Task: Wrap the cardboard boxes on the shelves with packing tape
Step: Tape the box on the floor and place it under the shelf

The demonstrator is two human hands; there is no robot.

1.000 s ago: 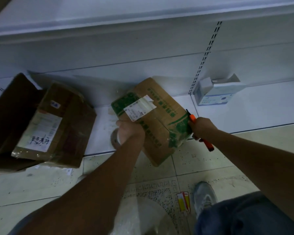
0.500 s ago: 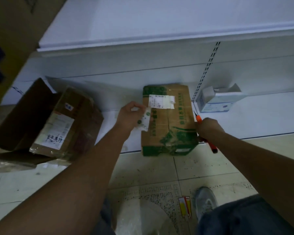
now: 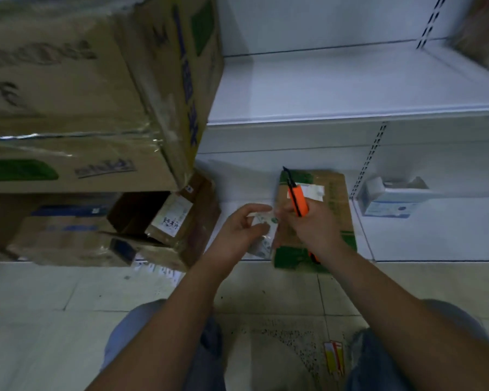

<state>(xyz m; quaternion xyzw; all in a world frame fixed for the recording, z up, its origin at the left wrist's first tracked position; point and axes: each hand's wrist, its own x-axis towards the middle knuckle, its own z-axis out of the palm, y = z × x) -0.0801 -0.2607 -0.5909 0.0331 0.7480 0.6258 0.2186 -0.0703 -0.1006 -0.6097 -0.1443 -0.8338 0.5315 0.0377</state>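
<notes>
- One green-printed cardboard box [image 3: 333, 210] lies at frame centre on the bottom shelf [image 3: 435, 235].
- My right grip [image 3: 311, 224] is clamped on an orange cutter [image 3: 298, 200] over it.
- My left grip [image 3: 237, 232] pinches a clear tape strip [image 3: 263, 232] beside the box.
- Larger taped boxes [image 3: 76, 108] fill the upper left.

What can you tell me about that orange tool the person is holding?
The orange tool looks like a plastic utility knife: a slim bright orange body with a thin dark strip along one edge, ending in a dark tip that points up and away. The right hand grips its lower part, with the orange end poking out below the wrist. It is held in front of the green-printed cardboard box on the lowest shelf.
</notes>
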